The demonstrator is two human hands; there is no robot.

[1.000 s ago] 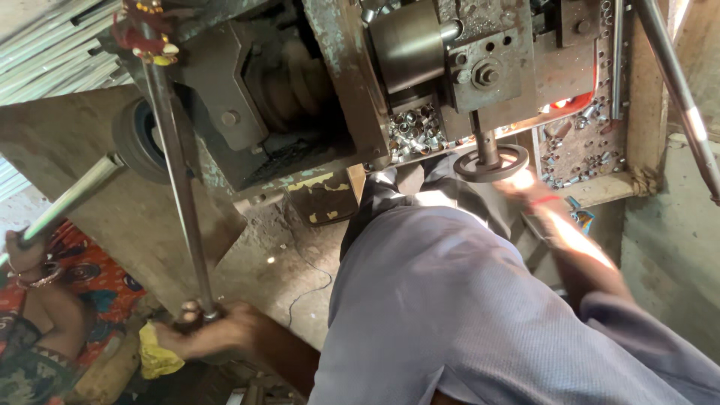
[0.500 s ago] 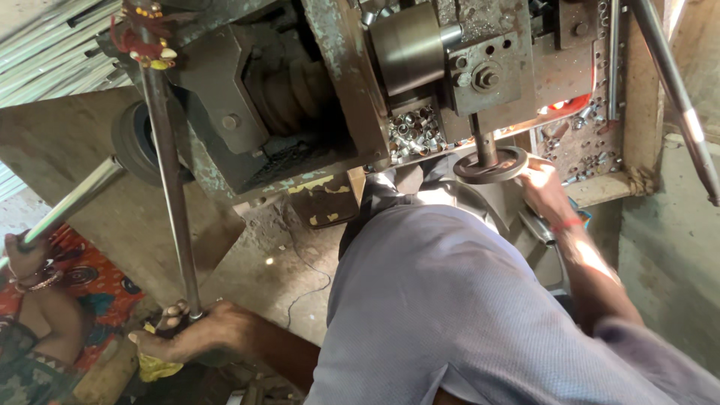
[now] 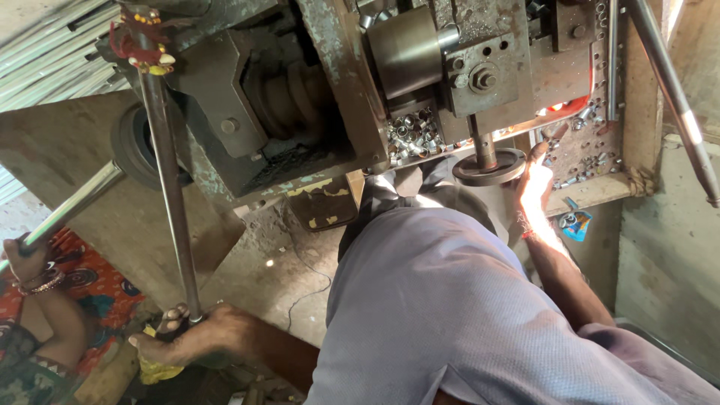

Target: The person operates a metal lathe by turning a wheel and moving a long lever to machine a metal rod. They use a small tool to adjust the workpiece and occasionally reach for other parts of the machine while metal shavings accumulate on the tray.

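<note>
Here, the left hand, lower left of the frame, has slid down the long lever, fingers closed around its base, while the right hand now rests open-fingered beside the round handwheel.

The left hand has slid rightward along the bottom of the frame, its grip staying at the long lever's lower end; the right hand has edged beside the handwheel.

One small packet is seen, crumpled and roughly square, blue with white and red patches. It is found just below the wooden ledge, hanging at its right end. No signs or screens are seen.
</note>
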